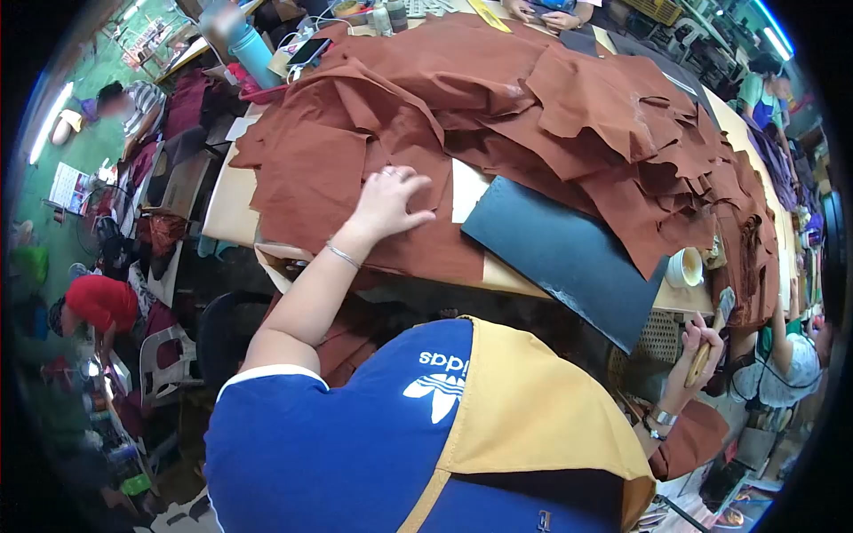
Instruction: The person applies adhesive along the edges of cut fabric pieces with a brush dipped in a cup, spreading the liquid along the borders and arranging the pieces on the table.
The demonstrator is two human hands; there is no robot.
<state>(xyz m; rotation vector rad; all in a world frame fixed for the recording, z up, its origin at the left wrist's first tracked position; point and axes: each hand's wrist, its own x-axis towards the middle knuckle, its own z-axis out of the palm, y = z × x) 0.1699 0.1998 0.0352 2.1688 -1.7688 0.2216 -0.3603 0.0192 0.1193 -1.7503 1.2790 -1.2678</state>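
My left hand (393,201) is over a flat reddish-brown sheet (306,191) that looks like leather, on the left part of the table. Its fingers are spread and it grips nothing; whether it touches the sheet is hard to tell. Off the table's front edge, on the right, my right hand (693,351) is closed around the wooden handle of a brush (725,306), its head pointing up. Near that hand, a white cup (684,267) with pale yellowish contents stands at the table's edge. A dark blue-grey board (564,253) lies aslant between my hands, partly over the edge.
Overlapping brown pieces (595,98) heap across the table. At the back left are a blue bottle (252,55), a phone (309,53) and cables. A yellow tool (490,16) lies at the far edge, near another person's hands (555,18). Other people work on both sides.
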